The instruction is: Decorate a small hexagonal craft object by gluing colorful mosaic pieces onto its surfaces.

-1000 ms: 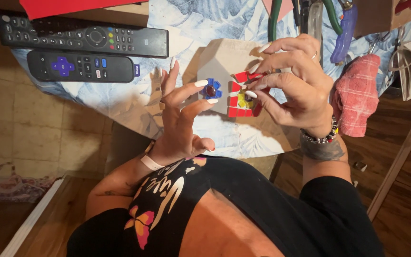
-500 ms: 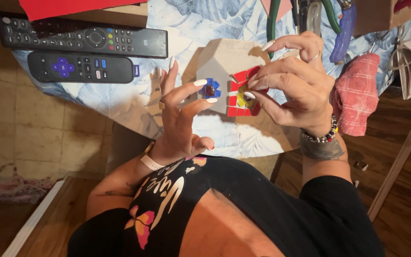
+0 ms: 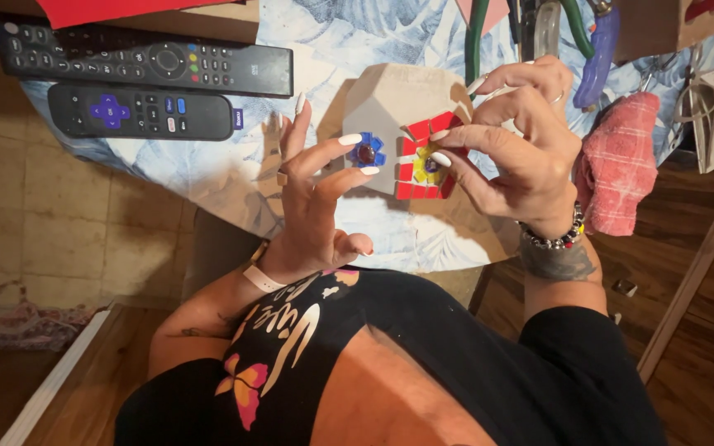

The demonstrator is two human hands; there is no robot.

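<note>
Birdhouse (image 3: pixel 390 99): small, wooden, mosaic-tiled, propped up for tiling.
Left hand (image 3: pixel 311 206): grip pinches blue flower (image 3: pixel 366 153), steadying it.
Right hand (image 3: pixel 522 157): fingertips press red-yellow tiles (image 3: pixel 425 169).
Counter (image 3: pixel 225 177): two remotes (image 3: pixel 142 78).

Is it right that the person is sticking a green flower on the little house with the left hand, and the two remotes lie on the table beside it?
Not quite: the flower is blue, with a dark red middle, as the head view shows. The left hand does pinch it against the little house, and the two remotes do lie on the table beside it.
</note>
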